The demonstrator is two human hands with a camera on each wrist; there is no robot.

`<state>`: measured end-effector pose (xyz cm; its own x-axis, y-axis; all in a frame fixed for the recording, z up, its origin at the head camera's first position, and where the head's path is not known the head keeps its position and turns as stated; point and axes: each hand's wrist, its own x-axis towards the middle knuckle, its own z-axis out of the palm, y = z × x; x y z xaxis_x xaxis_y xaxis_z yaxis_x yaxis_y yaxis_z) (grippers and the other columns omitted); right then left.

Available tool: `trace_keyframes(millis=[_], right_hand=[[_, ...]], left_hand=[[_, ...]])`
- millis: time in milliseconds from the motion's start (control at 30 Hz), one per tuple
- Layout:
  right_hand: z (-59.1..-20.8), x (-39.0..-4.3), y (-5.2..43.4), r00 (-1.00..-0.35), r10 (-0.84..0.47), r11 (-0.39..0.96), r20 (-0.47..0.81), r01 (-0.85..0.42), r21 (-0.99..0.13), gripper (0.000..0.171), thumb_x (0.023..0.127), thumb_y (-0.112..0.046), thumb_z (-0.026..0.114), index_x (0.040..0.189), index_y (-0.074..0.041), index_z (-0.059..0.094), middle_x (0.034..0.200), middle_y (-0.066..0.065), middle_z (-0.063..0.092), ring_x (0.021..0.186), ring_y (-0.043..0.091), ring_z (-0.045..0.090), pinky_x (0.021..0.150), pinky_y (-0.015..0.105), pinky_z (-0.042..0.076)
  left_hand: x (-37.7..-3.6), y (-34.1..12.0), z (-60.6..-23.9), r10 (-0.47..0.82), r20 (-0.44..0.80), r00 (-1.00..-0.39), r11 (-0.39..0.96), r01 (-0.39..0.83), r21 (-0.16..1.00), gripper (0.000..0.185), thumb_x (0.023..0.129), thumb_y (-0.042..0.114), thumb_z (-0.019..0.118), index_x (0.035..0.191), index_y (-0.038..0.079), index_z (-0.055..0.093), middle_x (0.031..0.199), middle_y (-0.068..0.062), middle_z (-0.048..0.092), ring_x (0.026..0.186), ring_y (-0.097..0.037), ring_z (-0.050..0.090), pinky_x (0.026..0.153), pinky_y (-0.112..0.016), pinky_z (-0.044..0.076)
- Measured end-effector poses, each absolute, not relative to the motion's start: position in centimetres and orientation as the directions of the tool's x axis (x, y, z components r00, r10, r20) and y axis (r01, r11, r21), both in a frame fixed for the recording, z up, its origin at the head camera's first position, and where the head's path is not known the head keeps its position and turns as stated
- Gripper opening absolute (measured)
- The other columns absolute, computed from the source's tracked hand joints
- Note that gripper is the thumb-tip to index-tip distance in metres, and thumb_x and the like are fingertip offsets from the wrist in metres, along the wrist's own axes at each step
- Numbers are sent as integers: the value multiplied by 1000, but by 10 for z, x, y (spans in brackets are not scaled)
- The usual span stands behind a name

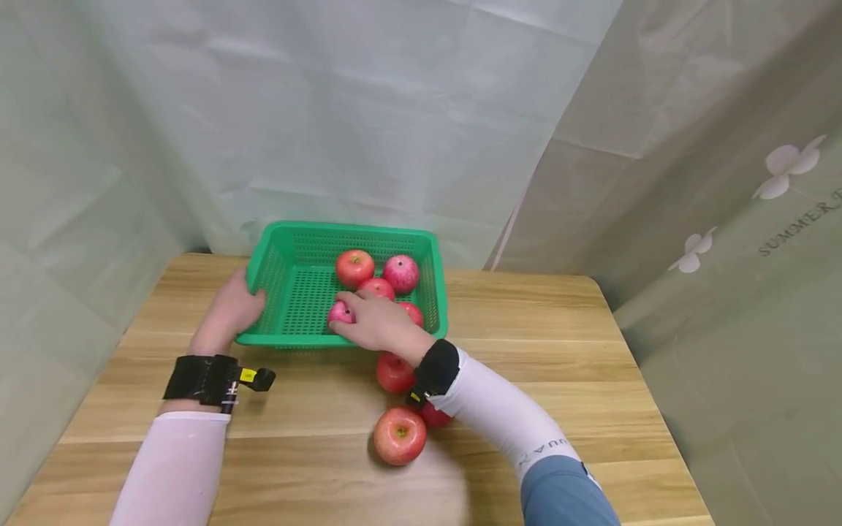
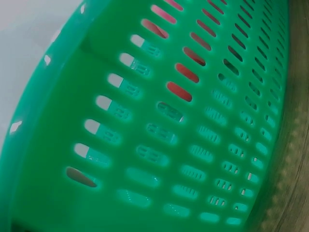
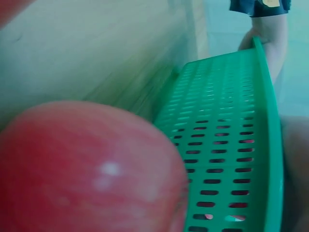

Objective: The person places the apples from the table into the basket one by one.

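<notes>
Head view: right hand (image 1: pixel 378 325) inside green basket (image 1: pixel 289 292), fingers curled over pink apple (image 1: pixel 340 313) at near edge. Left hand (image 1: pixel 230 310) grips basket's left wall, worktop (image 1: pixel 592 380) underneath. Left wrist cam only gets slotted wall (image 2: pixel 159 145), red through holes. Right wrist cam mostly blocked by blurry apple (image 3: pixel 87 169). Three more apples (image 1: pixel 399 435) loose near right forearm.
</notes>
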<state>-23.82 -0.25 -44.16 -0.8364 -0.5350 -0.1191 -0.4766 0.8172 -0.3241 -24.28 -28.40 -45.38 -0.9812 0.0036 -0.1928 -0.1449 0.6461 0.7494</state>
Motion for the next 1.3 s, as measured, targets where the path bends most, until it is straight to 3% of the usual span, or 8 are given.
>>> trace_keyframes(millis=[167,367,500,667,867,967,1100,1300], right_hand=[[-434,-239,-5,-828,-545,809,-134,-476,-345,65,104,-56,57,161,-26,50,149,2,62,142,20,52,99,45,55],[-432,-239,-6,-811,-562,808,-162,-496,-319,61,106,-57,55,160,-30,51,138,-2,68,146,18,48,96,42,55],[-433,-241,-7,-814,-559,812,-158,-499,-304,55,107,-48,55,158,-29,54,114,-7,71,144,17,48,84,35,54],[-434,-241,-8,-825,-543,821,-156,-483,-305,51,105,-40,56,155,-28,57,90,-9,62,131,14,52,71,31,48],[-433,-240,-8,-829,-532,827,-169,-467,-311,51,106,-42,54,155,-29,56,95,-6,59,116,13,51,67,31,48],[-431,-239,-7,-829,-529,832,-180,-465,-303,53,108,-43,52,158,-28,53,107,-5,64,128,14,52,70,33,49],[-430,-238,-7,-827,-525,838,-202,-460,-294,56,109,-45,49,163,-28,48,125,-4,68,148,18,44,75,34,50],[-430,-238,-7,-824,-523,840,-216,-455,-297,58,110,-46,48,165,-28,45,135,-2,66,151,18,41,77,34,49]], left_hand=[[-243,-284,-454,5,-190,-982,653,-141,744,62,112,19,37,161,-13,16,140,-45,45,99,-44,63,67,-40,57],[-242,-283,-452,4,-178,-984,669,-130,732,62,112,19,37,160,-14,16,138,-45,46,99,-44,63,66,-38,55],[-242,-283,-452,2,-174,-985,677,-127,725,62,112,19,37,160,-14,16,139,-45,46,100,-44,62,66,-37,54],[-243,-282,-451,7,-180,-984,667,-130,734,62,112,19,37,161,-14,16,139,-44,46,98,-43,63,65,-37,56],[-242,-282,-451,6,-176,-984,668,-127,733,62,112,19,37,161,-14,16,140,-45,45,101,-45,61,67,-36,54],[-242,-282,-452,4,-170,-985,673,-123,730,62,112,19,37,160,-14,16,140,-45,45,101,-45,61,67,-38,54],[-241,-281,-452,-2,-169,-986,670,-127,731,62,112,19,36,161,-14,16,140,-45,45,100,-45,61,68,-40,55],[-240,-280,-450,-3,-175,-985,669,-132,731,64,112,19,37,162,-14,14,140,-46,45,100,-45,62,66,-39,55]])
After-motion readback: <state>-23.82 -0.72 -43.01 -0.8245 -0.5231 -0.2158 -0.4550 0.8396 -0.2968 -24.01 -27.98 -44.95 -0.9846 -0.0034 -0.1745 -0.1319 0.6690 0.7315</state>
